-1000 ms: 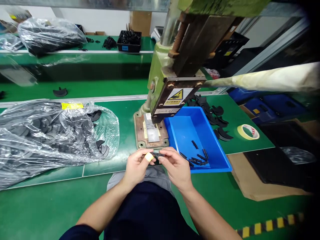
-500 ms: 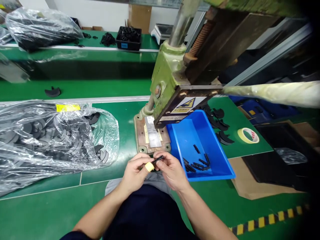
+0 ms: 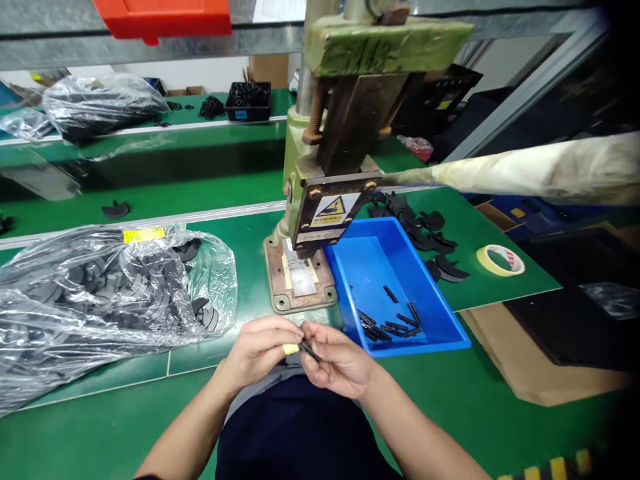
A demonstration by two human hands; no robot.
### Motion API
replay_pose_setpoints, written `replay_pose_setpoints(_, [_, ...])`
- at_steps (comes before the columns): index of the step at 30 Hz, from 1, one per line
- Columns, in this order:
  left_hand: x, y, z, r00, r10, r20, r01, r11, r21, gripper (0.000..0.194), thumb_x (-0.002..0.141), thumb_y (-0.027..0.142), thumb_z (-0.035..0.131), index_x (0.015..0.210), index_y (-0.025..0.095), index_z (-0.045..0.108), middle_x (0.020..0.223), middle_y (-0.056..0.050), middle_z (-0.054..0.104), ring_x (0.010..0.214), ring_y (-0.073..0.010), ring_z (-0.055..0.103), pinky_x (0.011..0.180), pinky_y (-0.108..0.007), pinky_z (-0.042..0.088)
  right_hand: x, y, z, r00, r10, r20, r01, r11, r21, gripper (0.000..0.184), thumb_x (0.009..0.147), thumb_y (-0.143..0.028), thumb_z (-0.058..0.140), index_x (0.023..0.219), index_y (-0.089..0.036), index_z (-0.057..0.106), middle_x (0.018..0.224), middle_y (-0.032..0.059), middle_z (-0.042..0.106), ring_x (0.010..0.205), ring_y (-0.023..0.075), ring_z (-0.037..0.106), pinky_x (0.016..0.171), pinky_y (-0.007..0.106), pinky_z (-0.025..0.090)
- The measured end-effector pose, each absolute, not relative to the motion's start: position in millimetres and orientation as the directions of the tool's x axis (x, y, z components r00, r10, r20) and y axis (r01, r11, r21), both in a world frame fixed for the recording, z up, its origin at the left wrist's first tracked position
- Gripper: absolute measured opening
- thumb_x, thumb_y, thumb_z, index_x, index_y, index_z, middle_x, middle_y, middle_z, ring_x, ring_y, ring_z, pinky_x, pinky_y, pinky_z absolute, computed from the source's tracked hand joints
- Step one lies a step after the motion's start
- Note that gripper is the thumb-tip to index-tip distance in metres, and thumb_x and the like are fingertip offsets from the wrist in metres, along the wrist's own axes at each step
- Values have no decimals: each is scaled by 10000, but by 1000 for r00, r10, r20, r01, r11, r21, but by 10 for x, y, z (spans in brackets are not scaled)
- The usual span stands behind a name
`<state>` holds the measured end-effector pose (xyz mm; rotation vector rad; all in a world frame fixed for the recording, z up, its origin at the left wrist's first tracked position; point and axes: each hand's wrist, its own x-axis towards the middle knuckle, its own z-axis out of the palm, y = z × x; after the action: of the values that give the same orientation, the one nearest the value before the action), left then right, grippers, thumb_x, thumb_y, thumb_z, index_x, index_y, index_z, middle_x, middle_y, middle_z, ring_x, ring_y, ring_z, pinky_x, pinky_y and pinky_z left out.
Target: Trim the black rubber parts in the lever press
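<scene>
A small black strip-shaped part is pinched between both hands, just in front of the base of a green hand press. My left hand, with yellow tape round the thumb tip, is closed on its left end. My right hand grips the other end, its fingers curled around and partly hiding the part. To the right, a blue bin holds several similar black strips. A metal plate lies on the press base under the ram.
On the left lies a clear plastic bag of dark curved pieces. More curved pieces and a tape roll sit behind and right of the bin. The press's wrapped lever reaches out rightward. A black tray stands at the back.
The view has shifted, showing more of the press top. Both hands still hold the black part, which has turned: its right end now tilts down toward me instead of up.
</scene>
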<state>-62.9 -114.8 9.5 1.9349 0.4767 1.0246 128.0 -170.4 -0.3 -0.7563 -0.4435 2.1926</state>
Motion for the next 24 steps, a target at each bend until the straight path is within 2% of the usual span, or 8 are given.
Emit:
replay_pose_setpoints(3, [-630, -1150, 111, 599, 640, 481, -9, -595, 804, 212, 899, 125, 640, 1060, 223, 736, 977, -92, 748, 892, -185, 714, 777, -296, 583, 1323, -1733, 10, -502, 761, -411, -579, -648, -495, 450, 739, -481, 797, 934, -215, 491, 600, -52, 619, 439, 55, 509, 456, 164, 332])
replay_pose_setpoints(6, [-579, -1005, 112, 485, 749, 451, 195, -595, 780, 135, 918, 186, 619, 986, 209, 734, 935, -80, 741, 876, -185, 698, 789, -309, 566, 1389, -1793, 88, -379, 822, -425, -635, -565, -527, 317, 853, -458, 688, 949, -229, 490, 650, -49, 645, 502, 58, 568, 492, 163, 364])
replay_pose_setpoints(9, [-473, -717, 43, 356, 829, 430, 406, -552, 728, 153, 941, 253, 582, 933, 198, 725, 922, -73, 733, 864, -182, 681, 804, -312, 543, 1491, -1907, 200, -328, 857, -396, -647, -510, -567, 291, 852, -433, 695, 910, -218, 508, 657, -34, 653, 517, 72, 584, 481, 176, 356])
replay_pose_setpoints(12, [-361, -404, -96, 351, 828, 438, 505, -561, 656, 186, 951, 264, 548, 911, 185, 711, 917, -68, 724, 873, -181, 669, 818, -306, 525, 1612, -2030, 272, -320, 876, -361, -624, -482, -615, 306, 832, -446, 713, 869, -202, 533, 657, -17, 654, 524, 81, 589, 488, 189, 364])
replay_pose_setpoints(20, [-295, -112, -317, 531, 747, 399, 552, -663, 506, 260, 962, 186, 452, 1006, 178, 709, 972, -85, 688, 956, -190, 651, 861, -296, 514, 1903, -2130, 299, -213, 925, -314, -617, -377, -691, 314, 809, -476, 721, 815, -195, 580, 647, -11, 607, 548, 83, 547, 516, 216, 354])
replay_pose_setpoints(24, [-270, -115, -280, 583, 707, 402, 539, -706, 460, 321, 913, 109, 445, 1065, 184, 717, 1084, -102, 635, 1031, -204, 626, 894, -305, 515, 2065, -2084, 368, -127, 956, -265, -534, -291, -794, 315, 817, -493, 699, 785, -200, 588, 649, 3, 605, 554, 104, 542, 513, 240, 376])
